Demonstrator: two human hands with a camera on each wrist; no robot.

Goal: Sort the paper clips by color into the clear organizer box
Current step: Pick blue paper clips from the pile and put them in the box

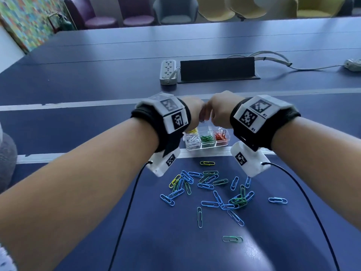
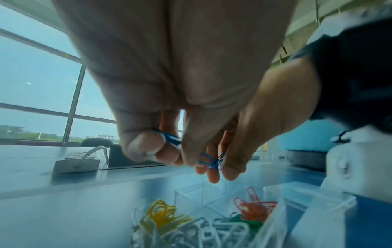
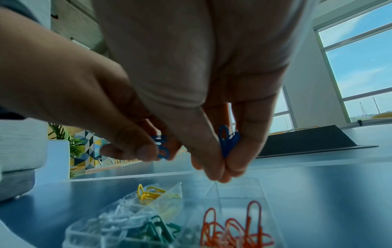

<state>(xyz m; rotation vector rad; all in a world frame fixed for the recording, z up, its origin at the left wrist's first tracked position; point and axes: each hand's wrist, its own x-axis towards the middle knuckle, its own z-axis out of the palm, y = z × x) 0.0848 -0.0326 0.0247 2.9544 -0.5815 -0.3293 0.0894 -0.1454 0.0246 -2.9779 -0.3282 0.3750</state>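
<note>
Both hands hover together right above the clear plastic organizer box [image 1: 207, 142]: left hand [image 2: 169, 80] and right hand [image 3: 207, 80] each pinching blue wire paper clips [image 3: 228, 142], the bare back compartment directly underneath, slightly nearer the right.

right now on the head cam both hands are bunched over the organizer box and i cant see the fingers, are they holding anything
observer: yes, the left hand pinches blue clips between thumb and finger.
operator: and the right
observer: the right hand pinches its own blue bunch, more than one clip.
operator: whats in the compartment under them
observer: the back middle compartment of the organizer box, beside the yellow clips, looks to hold no clips.
</note>
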